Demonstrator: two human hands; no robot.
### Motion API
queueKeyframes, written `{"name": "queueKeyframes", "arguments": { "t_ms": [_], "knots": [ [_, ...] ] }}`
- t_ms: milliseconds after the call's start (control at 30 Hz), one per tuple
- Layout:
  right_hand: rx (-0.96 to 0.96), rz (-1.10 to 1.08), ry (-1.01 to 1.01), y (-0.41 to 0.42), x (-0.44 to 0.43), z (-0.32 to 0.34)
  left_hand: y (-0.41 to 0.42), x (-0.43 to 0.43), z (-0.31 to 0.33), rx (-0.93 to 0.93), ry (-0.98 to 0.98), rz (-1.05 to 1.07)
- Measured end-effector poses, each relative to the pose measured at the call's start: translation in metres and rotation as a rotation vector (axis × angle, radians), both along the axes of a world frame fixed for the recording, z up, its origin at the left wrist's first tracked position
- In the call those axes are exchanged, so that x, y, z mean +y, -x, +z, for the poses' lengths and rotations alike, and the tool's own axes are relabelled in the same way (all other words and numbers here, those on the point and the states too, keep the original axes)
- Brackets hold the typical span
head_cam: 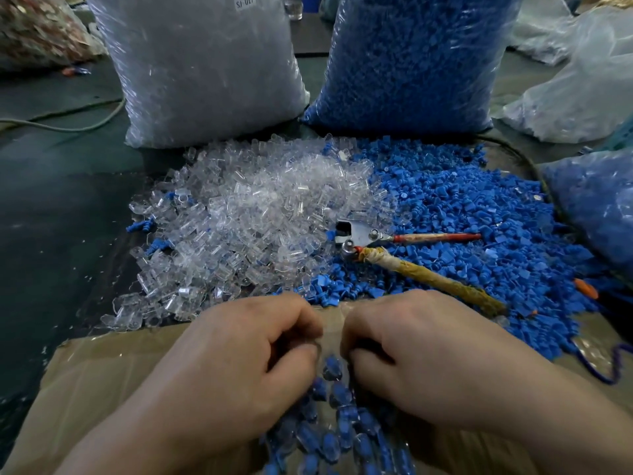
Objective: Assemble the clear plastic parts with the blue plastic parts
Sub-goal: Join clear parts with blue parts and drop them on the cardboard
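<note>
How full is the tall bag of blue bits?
Very full. The blue bag stands bulging, packed with blue pieces up to the picture's top edge; its mouth is out of view.

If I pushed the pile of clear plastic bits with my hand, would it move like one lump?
Probably not. The clear plastic bits lie loose in a heap, so they would likely scatter and spill sideways. They look small and hollow, so they are probably light. Their rounded, glossy shapes suggest some may roll or slip.
</note>
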State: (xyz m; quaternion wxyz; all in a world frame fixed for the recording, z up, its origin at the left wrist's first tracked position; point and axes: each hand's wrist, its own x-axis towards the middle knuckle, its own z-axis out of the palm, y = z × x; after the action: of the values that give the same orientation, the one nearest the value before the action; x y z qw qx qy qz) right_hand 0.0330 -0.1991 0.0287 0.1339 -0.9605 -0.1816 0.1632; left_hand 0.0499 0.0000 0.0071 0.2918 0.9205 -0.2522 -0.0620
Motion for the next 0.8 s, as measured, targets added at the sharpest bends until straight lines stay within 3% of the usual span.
{"name": "queueKeyframes", "arguments": {
  "t_ms": [133,300,800],
  "knots": [
    [-0.182,-0.126,0.000,-0.005,0.005,-0.009,-0.006,0.000,-0.007,-0.161,-0.046,0.204],
    [-0.409,-0.126,0.068,-0.017,0.018,-0.027,-0.012,-0.012,-0.013,-0.267,-0.269,0.216],
    [-0.413,-0.087,-0.130,-0.024,0.022,-0.035,-0.013,-0.013,-0.022,-0.285,-0.079,0.214]
  ]
}}
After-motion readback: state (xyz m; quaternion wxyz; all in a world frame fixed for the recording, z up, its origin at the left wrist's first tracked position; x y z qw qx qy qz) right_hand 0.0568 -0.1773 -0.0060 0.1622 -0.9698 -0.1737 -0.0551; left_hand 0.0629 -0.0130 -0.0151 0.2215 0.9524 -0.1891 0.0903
